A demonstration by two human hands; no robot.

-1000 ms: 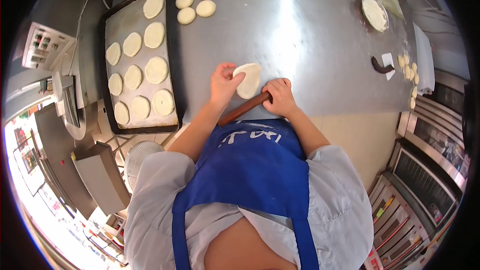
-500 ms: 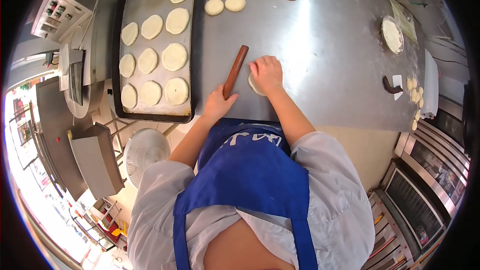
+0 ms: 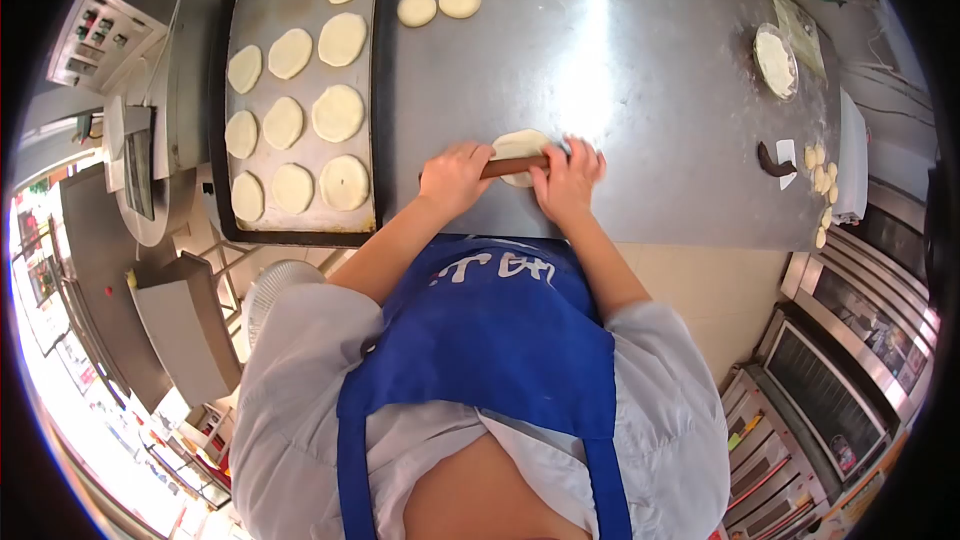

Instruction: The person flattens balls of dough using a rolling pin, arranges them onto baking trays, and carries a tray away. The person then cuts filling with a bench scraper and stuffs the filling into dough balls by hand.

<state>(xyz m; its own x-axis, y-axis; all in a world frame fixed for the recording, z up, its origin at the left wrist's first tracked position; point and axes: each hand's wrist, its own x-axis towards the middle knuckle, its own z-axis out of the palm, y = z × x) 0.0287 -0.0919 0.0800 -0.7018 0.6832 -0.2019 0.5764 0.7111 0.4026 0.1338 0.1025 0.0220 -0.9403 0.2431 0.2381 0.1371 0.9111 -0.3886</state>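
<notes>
Past the blue apron (image 3: pixel 480 350), whose creased white lettering (image 3: pixel 510 267) I can't make out, the left hand (image 3: pixel 457 180) is clamped round a rolling pin (image 3: pixel 514 167) partly hiding a dough disc (image 3: pixel 520 144) on the metal table (image 3: pixel 680 150), the right hand (image 3: pixel 570 182) covering its end, grip unclear.

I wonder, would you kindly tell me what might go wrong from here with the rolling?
Uneven pressure from the left hand and right hand on the pin might leave the dough beneath it lopsided. The right hand's fingers, close to its edge, might dent it. The left forearm, near the tray, could perhaps nudge it.
</notes>
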